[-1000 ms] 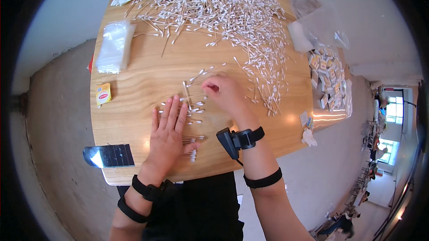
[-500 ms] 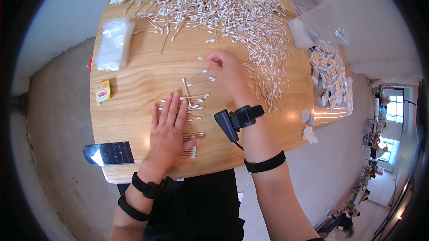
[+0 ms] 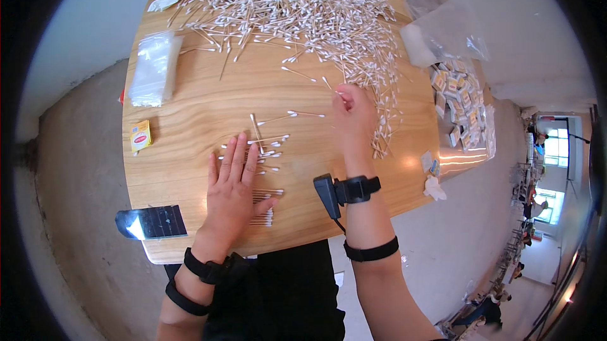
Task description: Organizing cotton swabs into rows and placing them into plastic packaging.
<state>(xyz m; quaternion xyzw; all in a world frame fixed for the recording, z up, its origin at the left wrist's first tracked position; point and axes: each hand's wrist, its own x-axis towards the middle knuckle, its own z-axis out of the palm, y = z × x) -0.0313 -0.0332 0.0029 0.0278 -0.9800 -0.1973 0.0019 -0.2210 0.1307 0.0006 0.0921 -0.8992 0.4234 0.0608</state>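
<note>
My left hand [image 3: 232, 190] lies flat on the wooden table, fingers stretched out, over a small group of cotton swabs [image 3: 272, 152]. Below its thumb, more swabs [image 3: 262, 217] lie side by side in a row, partly covered by the palm. Farther right, my right hand [image 3: 355, 119] is closed in a pinch at the lower edge of the big swab pile [image 3: 297, 9]. A cotton swab [image 3: 327, 83] runs into its fingertips, its white tip pointing up and left. Two loose swabs, one [image 3: 298, 74] above and one [image 3: 306, 114] below, lie to the left of that hand.
Clear plastic bags [image 3: 153, 72] and a small yellow box [image 3: 140, 136] lie on the left, a dark glossy strip [image 3: 152, 221] at the near-left edge. On the right are many small boxes [image 3: 465, 104], a large clear bag [image 3: 442, 34] and crumpled white tissue [image 3: 434, 188].
My right hand has moved right and slightly nearer, toward the pile's lower edge. A swab near its former place now lies loose on the table. The left hand stays flat over the swabs.
</note>
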